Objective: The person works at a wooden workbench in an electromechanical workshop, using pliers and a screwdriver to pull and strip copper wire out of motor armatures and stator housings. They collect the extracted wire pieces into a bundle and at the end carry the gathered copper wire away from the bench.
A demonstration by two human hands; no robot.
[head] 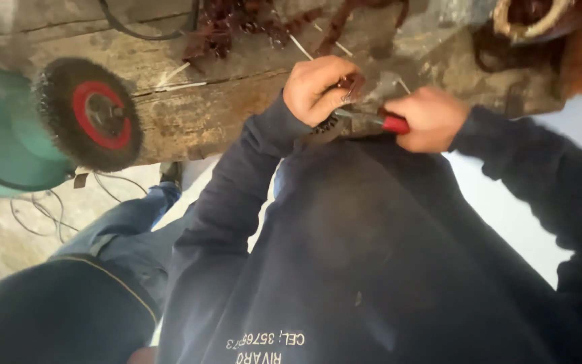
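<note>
Dark sleeves frame it: left hand (319, 89) pinches a rusty part (351, 86) steady while right hand (426, 118) grips red-handled pliers (378, 120) at the counter (203, 114).

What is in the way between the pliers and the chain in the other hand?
Nothing visible. The right hand holds the red-handled pliers, and their metal end already reaches the chain gripped by the left hand. The wire brush wheel sits well off to the side.

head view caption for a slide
Left hand grips a rusty part, right hand holds a red-handled tool to it, beside a wire wheel.
</note>
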